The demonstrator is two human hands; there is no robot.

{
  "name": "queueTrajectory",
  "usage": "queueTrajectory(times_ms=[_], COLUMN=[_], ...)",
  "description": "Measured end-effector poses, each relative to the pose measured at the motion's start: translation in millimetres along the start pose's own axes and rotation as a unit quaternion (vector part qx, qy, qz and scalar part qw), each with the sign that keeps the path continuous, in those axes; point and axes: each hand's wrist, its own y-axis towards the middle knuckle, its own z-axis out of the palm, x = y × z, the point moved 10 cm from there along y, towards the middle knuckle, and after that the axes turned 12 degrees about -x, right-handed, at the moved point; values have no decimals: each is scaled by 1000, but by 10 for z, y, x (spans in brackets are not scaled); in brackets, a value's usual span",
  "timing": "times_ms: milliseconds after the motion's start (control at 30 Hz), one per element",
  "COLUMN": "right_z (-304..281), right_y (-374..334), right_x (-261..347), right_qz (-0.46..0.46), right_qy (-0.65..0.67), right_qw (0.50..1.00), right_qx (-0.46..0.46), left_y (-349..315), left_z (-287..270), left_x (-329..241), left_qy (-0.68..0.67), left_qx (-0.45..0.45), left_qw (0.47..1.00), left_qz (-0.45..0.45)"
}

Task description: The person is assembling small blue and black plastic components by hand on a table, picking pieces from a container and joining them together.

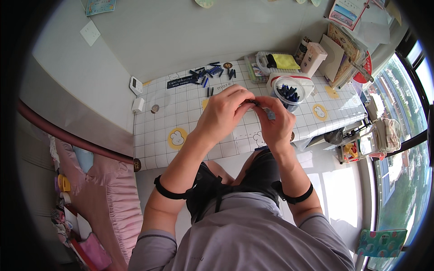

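Above the table, my left hand [224,110] and my right hand [279,121] meet at the fingertips. Both are closed in a pinch on a small dark piece [255,103]; fingers cover most of it, so its exact kind is hidden. Just beyond my right hand stands a clear round tub [290,107] holding many short blue and black sticks [287,93], which look like pen parts or ink cartridges. More short blue and black sticks [215,70] lie loose in a scattered group near the table's back edge, and a pair of dark ones [210,92] lies nearer my left hand.
A grid-patterned cloth covers the table [153,131]. At the back right are a lidded plastic box [257,74], a yellow and black cloth [283,61], a pale pink box [313,58] and upright books. A small white clock [135,85] stands at the left edge; a cart [350,151] is at right.
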Motion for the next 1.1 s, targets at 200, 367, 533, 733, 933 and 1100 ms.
queueTrajectory(times_ms=[200,367,533,733,933,1100], right_z=[-359,-472,-454,-410,-380,-382], right_y=[265,410,442,441,443,408], right_x=[-60,-123,-212,-237,-206,-93], right_qz=[-37,-52,-44,-57,-90,-128], right_qy=[-42,-56,-73,-106,-145,-158], right_qw=[998,997,996,993,985,979], right_qx=[-17,-24,-6,19,30,1], left_y=[196,300,292,305,282,245], left_z=[270,486,578,623,591,326], left_x=[-241,-247,-188,-136,-194,-75], left_qy=[-21,-48,-5,37,41,56], left_qx=[-67,-83,-68,-67,-100,-120], left_qw=[992,989,992,991,981,981], left_qz=[102,109,105,109,160,144])
